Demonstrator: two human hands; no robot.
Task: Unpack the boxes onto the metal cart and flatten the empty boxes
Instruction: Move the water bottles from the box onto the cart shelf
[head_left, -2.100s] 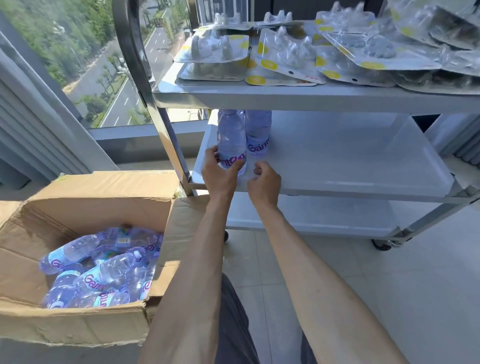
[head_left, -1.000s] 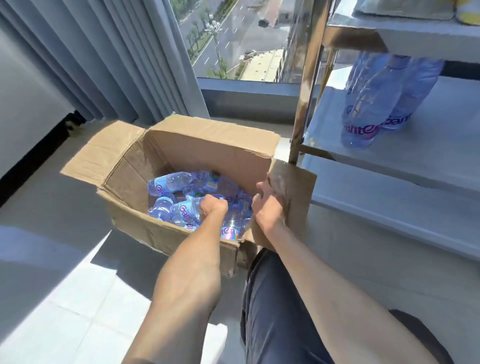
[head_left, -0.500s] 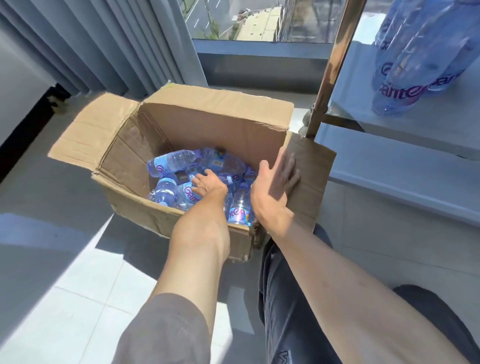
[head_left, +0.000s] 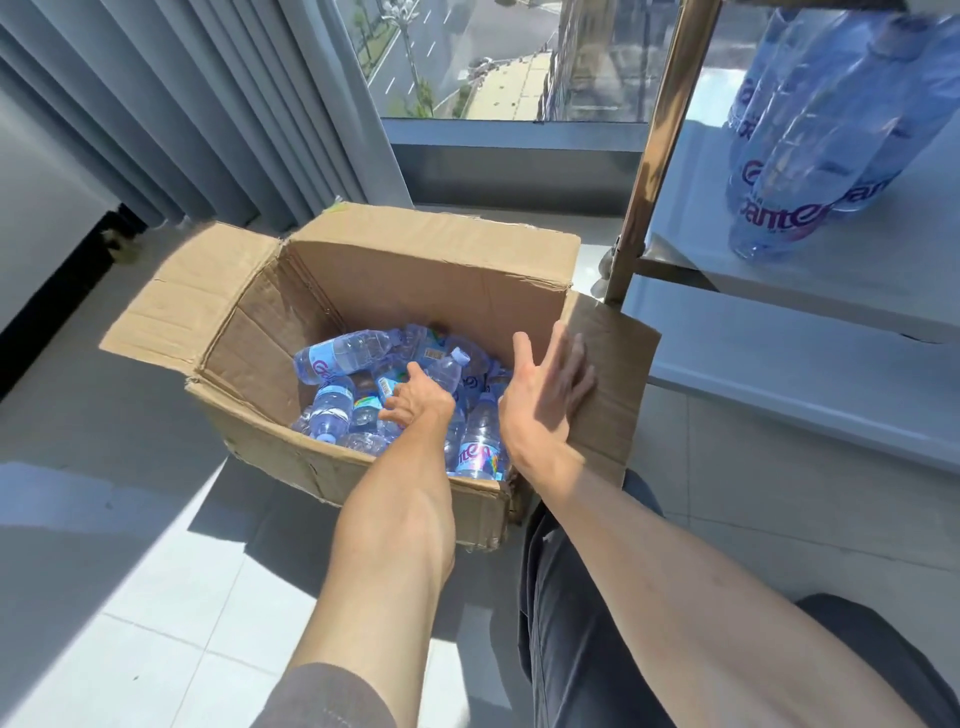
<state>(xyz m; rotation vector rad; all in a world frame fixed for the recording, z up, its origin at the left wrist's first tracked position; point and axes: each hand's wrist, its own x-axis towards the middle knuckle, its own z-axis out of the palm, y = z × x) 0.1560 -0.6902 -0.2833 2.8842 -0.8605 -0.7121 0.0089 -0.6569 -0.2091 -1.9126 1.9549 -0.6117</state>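
Observation:
An open cardboard box (head_left: 415, 270) sits on the floor with several water bottles (head_left: 343, 353) lying loose inside. My left hand (head_left: 418, 400) reaches down into the box with its fingers loosely spread over the bottles and grips none of them. My right hand (head_left: 545, 400) lies flat against the box's right flap (head_left: 613, 374) and presses it outward. The metal cart (head_left: 660, 145) stands at the right. Upright water bottles (head_left: 800, 171) stand near the left end of its middle shelf (head_left: 857, 270).
The cart's lower shelf (head_left: 779, 374) juts out just right of the box flap. Grey curtains (head_left: 182, 104) and a window (head_left: 493, 52) stand behind the box. My dark-trousered leg (head_left: 571, 597) is close to the box's near corner, above a tiled floor.
My hands left the bottles on the cart shelf and came down to the box. The left hand's fingers loosened over the bottles, and the right hand flattened on the flap.

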